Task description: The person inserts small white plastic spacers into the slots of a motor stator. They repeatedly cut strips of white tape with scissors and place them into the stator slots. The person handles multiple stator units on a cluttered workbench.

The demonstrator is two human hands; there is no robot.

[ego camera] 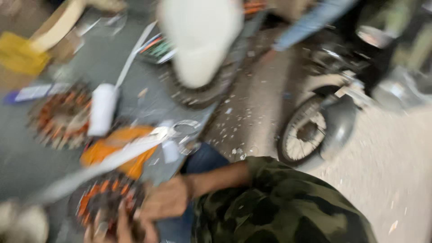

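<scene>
Hands (164, 198) at lower left of frame were closed on a copper-wound stator (105, 200); which hand was which could not be told. Blur suggested slippage risk.

Heavy motion blur across the whole frame; no edge is sharp. Smear worst at upper left and lower left, where shapes streak diagonally. Light is soft, even, daylight-like, moderately bright; no hard shadows. White rounded object (200, 38) at top centre is washed out, nearly overexposed. Camouflage sleeve (288, 207) at lower right is darker, slightly less smeared. Colours muted, greyish.
</scene>
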